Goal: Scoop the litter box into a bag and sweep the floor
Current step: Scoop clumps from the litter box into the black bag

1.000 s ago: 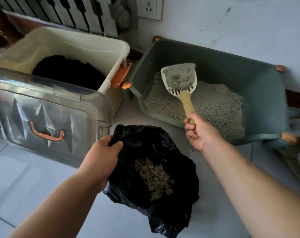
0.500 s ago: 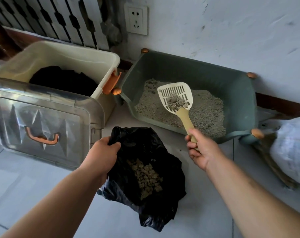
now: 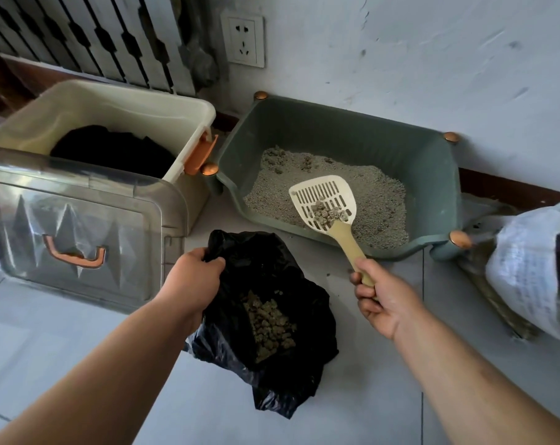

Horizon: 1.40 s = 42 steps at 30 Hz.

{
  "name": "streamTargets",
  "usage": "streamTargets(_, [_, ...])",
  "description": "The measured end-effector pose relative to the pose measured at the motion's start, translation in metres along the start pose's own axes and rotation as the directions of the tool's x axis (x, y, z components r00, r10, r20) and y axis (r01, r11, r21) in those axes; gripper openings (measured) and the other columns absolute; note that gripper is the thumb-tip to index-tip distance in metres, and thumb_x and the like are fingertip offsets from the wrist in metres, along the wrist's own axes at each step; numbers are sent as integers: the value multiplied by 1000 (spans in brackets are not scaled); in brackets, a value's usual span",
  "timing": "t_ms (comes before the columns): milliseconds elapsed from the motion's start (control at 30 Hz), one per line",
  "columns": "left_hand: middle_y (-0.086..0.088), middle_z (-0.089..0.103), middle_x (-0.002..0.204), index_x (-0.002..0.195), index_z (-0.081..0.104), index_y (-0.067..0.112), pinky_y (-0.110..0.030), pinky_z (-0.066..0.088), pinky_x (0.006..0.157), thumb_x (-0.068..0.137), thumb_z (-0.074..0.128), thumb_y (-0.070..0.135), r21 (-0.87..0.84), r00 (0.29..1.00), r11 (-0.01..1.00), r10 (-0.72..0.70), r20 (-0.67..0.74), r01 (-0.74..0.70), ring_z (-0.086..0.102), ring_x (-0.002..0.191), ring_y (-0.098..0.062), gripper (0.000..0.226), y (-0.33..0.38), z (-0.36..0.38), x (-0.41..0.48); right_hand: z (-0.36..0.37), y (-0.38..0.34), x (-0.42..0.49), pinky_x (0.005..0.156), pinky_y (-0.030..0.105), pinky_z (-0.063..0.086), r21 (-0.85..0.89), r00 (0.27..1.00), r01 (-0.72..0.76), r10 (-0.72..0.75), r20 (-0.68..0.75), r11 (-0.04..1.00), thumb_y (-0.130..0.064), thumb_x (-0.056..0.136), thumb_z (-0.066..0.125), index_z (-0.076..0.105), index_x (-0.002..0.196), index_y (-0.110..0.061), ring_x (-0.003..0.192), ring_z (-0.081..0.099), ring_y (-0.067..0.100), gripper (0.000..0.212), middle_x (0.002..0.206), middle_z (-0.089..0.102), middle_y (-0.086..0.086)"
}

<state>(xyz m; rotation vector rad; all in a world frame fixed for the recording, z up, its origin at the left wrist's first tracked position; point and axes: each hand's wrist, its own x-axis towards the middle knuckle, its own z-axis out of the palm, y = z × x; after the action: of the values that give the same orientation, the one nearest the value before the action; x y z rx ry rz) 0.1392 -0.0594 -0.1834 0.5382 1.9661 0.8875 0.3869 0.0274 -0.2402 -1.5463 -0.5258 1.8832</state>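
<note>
Left hand pinches the black bag rim open; right hand fingers curl round the slotted scoop, clumps level over the litter box.

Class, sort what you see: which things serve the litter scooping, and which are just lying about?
In use: litter box, scoop, black bag, left hand, right hand.
Lying about: cream storage bin, clear lid, white sack, wall socket.

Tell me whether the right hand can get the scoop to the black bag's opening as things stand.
Probably yes. The left hand holds the black bag by its rim, so the mouth gapes upward, and nothing stands between it and the right hand gripping the scoop.
</note>
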Motion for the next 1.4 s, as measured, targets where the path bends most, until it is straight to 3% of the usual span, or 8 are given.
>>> streamTargets(267, [-14, 71, 93, 106, 65, 8, -41, 59, 78, 100, 51, 14, -28, 999, 999, -34, -41, 33, 70, 85, -30, 16, -2, -3, 2, -7, 2, -30, 31, 11, 15, -112, 993, 75, -64, 100, 991, -19, 93, 56, 61, 91, -15, 36, 30, 2, 6, 66, 49, 1])
streamTargets(400, [-18, 70, 93, 101, 64, 8, -40, 58, 77, 101, 48, 13, -56, 996, 997, -57, -61, 54, 70, 84, -32, 17, -3, -6, 2, -18, 12, -51, 35, 14, 17, -268, 981, 98, -48, 187, 959, -15, 91, 60, 67, 107, -14, 40, 31, 5, 17, 66, 52, 4])
streamTargets(567, [-16, 70, 92, 105, 64, 8, -48, 58, 86, 97, 46, 10, -25, 993, 999, -50, -103, 48, 69, 88, -35, 19, -4, -7, 4, -30, 25, -66, 42, 17, 28, -578, 973, 201, -92, 212, 791, -10, 89, 64, 72, 109, -27, 46, 39, 7, 27, 64, 60, -1])
streamTargets(667, [-17, 69, 95, 107, 64, 11, -53, 56, 91, 97, 46, 11, -4, 994, 999, -38, -107, 38, 69, 92, -37, 21, -4, -6, 3, -31, 28, -68, 53, 4, 39, -679, 963, 270, -172, 209, 683, -11, 84, 70, 73, 103, -36, 54, 55, -4, 31, 70, 68, -17])
streamTargets(833, [-15, 68, 89, 109, 63, 10, -41, 56, 75, 99, 45, 13, -18, 995, 1000, -19, -93, 18, 68, 83, -34, 21, -2, -7, 4, -32, 17, -65, 52, 11, 37, -625, 944, 325, -282, 170, 710, -11, 83, 72, 73, 98, -41, 51, 49, -3, 34, 64, 64, -17])
streamTargets(1033, [-19, 71, 100, 107, 63, 14, -50, 56, 88, 100, 48, 16, -41, 998, 999, -5, -58, 2, 70, 95, -36, 17, 4, -5, 2, -10, -16, -46, 34, 15, 23, -369, 957, 280, -288, 35, 886, -16, 94, 57, 68, 94, -15, 49, 39, 10, 11, 67, 60, 5])
streamTargets(1200, [-12, 73, 96, 112, 64, 15, -48, 58, 87, 100, 49, 17, -73, 999, 997, 7, -35, -10, 71, 91, -31, 19, 4, -2, 5, 26, -66, 12, 27, 13, 18, -334, 978, 163, -196, -67, 928, -13, 97, 44, 57, 106, -2, 40, 39, 7, 19, 70, 58, 9])
streamTargets(1400, [-6, 74, 94, 108, 66, 19, -47, 58, 88, 100, 50, 18, -58, 999, 998, 32, -22, -33, 72, 89, -26, 18, 3, 0, 12, 62, -119, 64, 25, 13, 20, -391, 996, 6, -39, -76, 920, -11, 100, 33, 49, 118, -7, 29, 35, 3, 25, 72, 49, 7])
